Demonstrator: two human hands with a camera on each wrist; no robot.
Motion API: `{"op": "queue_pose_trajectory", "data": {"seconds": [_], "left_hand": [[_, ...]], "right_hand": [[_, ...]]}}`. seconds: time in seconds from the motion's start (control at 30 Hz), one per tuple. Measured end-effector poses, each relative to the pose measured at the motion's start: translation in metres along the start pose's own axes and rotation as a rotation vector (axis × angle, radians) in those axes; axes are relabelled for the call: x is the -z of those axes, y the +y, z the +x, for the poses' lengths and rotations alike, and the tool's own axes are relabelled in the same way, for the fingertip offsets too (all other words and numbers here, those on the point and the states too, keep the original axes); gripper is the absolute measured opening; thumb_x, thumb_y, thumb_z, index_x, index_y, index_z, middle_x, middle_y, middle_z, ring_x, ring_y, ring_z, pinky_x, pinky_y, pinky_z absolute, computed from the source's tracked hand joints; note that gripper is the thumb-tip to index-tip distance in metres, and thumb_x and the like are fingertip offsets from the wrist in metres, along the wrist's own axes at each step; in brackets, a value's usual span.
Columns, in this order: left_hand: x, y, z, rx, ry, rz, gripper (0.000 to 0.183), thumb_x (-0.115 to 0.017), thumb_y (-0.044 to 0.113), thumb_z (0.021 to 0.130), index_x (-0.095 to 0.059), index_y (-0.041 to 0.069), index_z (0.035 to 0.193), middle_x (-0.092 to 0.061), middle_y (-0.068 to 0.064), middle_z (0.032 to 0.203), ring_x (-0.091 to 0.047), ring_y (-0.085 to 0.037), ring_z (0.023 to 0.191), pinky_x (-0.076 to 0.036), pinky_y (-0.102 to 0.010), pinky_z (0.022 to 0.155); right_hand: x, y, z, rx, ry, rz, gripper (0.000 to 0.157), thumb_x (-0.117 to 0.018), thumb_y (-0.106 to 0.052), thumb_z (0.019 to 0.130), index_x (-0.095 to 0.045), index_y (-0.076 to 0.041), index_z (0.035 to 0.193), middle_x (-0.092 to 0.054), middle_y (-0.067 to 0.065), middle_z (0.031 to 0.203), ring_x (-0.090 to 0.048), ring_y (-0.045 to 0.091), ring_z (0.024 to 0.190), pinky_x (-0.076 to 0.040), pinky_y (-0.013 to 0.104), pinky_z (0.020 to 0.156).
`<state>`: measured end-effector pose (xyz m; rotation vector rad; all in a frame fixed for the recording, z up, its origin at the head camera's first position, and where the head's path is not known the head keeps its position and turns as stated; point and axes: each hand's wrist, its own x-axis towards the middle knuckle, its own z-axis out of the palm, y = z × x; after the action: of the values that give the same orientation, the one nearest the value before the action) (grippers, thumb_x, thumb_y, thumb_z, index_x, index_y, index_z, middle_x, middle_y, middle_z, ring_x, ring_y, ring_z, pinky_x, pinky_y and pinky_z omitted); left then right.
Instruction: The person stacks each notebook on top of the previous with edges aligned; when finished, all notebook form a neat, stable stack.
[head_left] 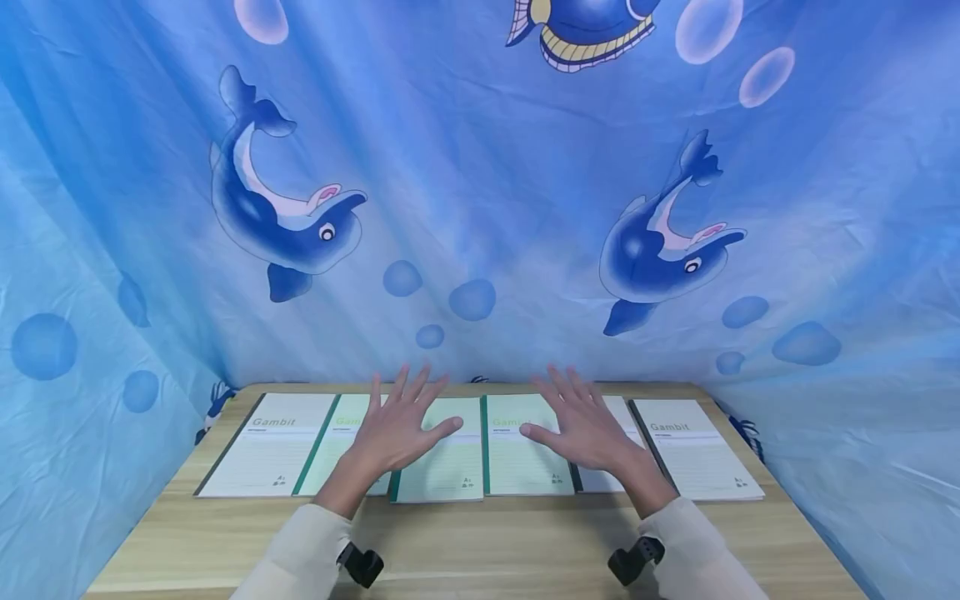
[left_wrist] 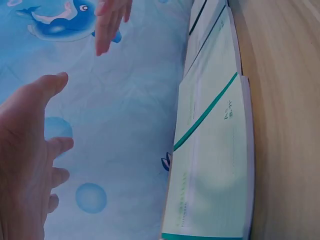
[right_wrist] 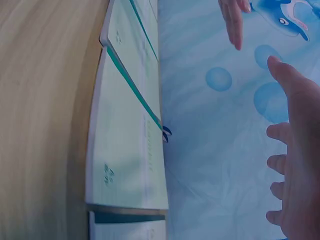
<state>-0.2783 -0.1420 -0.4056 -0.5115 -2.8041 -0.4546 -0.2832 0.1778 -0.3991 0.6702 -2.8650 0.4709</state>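
Observation:
Several Gambit notebooks lie side by side in a row along the far part of the table. At the left end is a white notebook (head_left: 258, 458) with a dark spine; next to it lies a pale green notebook (head_left: 330, 467). Two more green notebooks, one left of centre (head_left: 442, 471) and one right of centre (head_left: 525, 471), fill the middle. Further right come a partly hidden white notebook (head_left: 600, 481) and another white notebook (head_left: 697, 458). My left hand (head_left: 395, 433) hovers above the green ones with fingers spread. My right hand (head_left: 588, 429) is likewise spread, holding nothing.
A wooden table (head_left: 480, 550) carries the row, with its bare front strip nearest me. Behind it hangs a blue curtain (head_left: 480, 208) printed with dolphins and bubbles, which also runs down both sides. Each wrist wears a small black device (head_left: 362, 565).

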Motion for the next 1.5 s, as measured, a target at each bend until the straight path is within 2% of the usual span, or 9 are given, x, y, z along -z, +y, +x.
{"op": "queue_pose_trajectory", "data": {"seconds": [0.17, 0.4, 0.63, 0.8, 1.03, 1.33, 1.5], "left_hand": [[-0.005, -0.002, -0.009, 0.016, 0.022, -0.027, 0.079, -0.050, 0.070, 0.096, -0.042, 0.024, 0.159, -0.030, -0.011, 0.170, -0.013, -0.042, 0.161, 0.006, -0.072, 0.126], [-0.017, -0.011, -0.029, 0.072, -0.034, -0.117, 0.076, -0.052, 0.066, 0.097, -0.046, 0.020, 0.156, -0.032, -0.014, 0.169, -0.016, -0.040, 0.160, -0.007, -0.073, 0.126], [-0.034, -0.023, -0.049, 0.047, -0.019, -0.221, 0.068, -0.057, 0.059, 0.099, -0.053, 0.015, 0.151, -0.040, -0.021, 0.163, -0.027, -0.045, 0.156, -0.012, -0.071, 0.126], [-0.045, -0.032, -0.058, 0.078, -0.081, -0.266, 0.066, -0.058, 0.054, 0.100, -0.050, 0.016, 0.153, -0.037, -0.021, 0.165, -0.024, -0.044, 0.157, -0.013, -0.069, 0.128], [-0.056, -0.040, -0.071, 0.082, -0.133, -0.304, 0.065, -0.063, 0.046, 0.099, -0.048, 0.014, 0.154, -0.034, -0.022, 0.166, -0.024, -0.046, 0.157, -0.016, -0.068, 0.127], [-0.063, -0.049, -0.083, 0.081, -0.137, -0.359, 0.060, -0.064, 0.042, 0.099, -0.054, 0.009, 0.148, -0.039, -0.025, 0.162, -0.027, -0.050, 0.154, -0.015, -0.072, 0.125], [-0.066, -0.053, -0.087, 0.074, -0.144, -0.364, 0.057, -0.064, 0.041, 0.099, -0.058, 0.007, 0.145, -0.040, -0.023, 0.162, -0.027, -0.049, 0.154, -0.013, -0.072, 0.126]], "right_hand": [[-0.014, -0.008, 0.001, 0.014, -0.037, 0.033, 0.088, -0.048, -0.074, 0.095, -0.028, -0.024, 0.164, -0.018, 0.008, 0.174, -0.011, 0.037, 0.162, -0.017, 0.065, 0.129], [-0.036, -0.021, -0.003, 0.026, -0.098, 0.129, 0.080, -0.050, -0.068, 0.098, -0.033, -0.026, 0.163, -0.023, 0.008, 0.173, -0.016, 0.037, 0.161, -0.022, 0.068, 0.126], [-0.058, -0.032, -0.002, 0.076, -0.133, 0.181, 0.076, -0.050, -0.066, 0.099, -0.038, -0.024, 0.160, -0.030, 0.008, 0.171, -0.022, 0.037, 0.160, -0.030, 0.066, 0.124], [-0.075, -0.039, -0.003, 0.115, -0.186, 0.220, 0.071, -0.054, -0.058, 0.101, -0.038, -0.021, 0.160, -0.031, 0.011, 0.170, -0.026, 0.037, 0.158, -0.033, 0.062, 0.124], [-0.095, -0.046, -0.005, 0.100, -0.249, 0.293, 0.071, -0.055, -0.058, 0.100, -0.039, -0.022, 0.159, -0.034, 0.009, 0.169, -0.033, 0.031, 0.156, -0.036, 0.059, 0.123], [-0.112, -0.046, -0.007, 0.128, -0.252, 0.294, 0.067, -0.060, -0.052, 0.100, -0.044, -0.020, 0.157, -0.042, 0.010, 0.164, -0.040, 0.031, 0.152, -0.037, 0.054, 0.124], [-0.115, -0.047, -0.009, 0.146, -0.237, 0.240, 0.056, -0.062, -0.046, 0.101, -0.054, -0.020, 0.150, -0.044, 0.009, 0.162, -0.043, 0.030, 0.150, -0.040, 0.052, 0.122]]}}
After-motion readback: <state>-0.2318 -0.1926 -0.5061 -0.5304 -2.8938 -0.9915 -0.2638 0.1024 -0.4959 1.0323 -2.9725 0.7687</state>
